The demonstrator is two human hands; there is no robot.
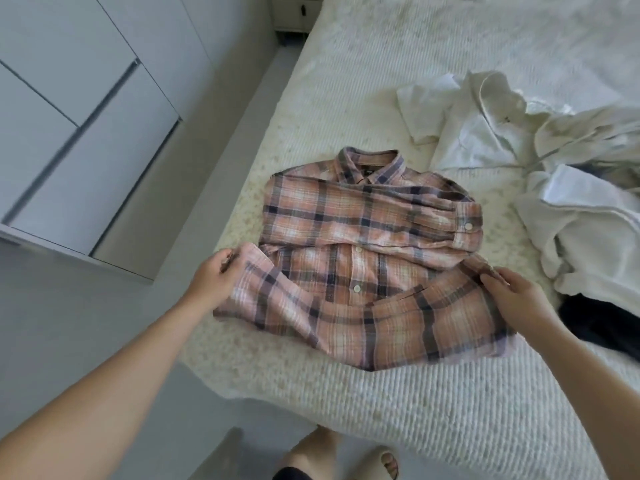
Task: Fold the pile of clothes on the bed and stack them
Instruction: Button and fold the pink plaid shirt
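Head view: one plaid shirt (367,258), two hands.

- no text, brand, number or sign could be read anywhere in the view.
- the plaid shirt (367,258) carried a small dark tag inside its collar (367,175), but whatever was printed on it was too small and blurred to make out.
- the white garment (485,129) on the bed showed a tiny dark mark (506,120) on its fabric; it could not be told whether this was a logo, lettering or a stain.
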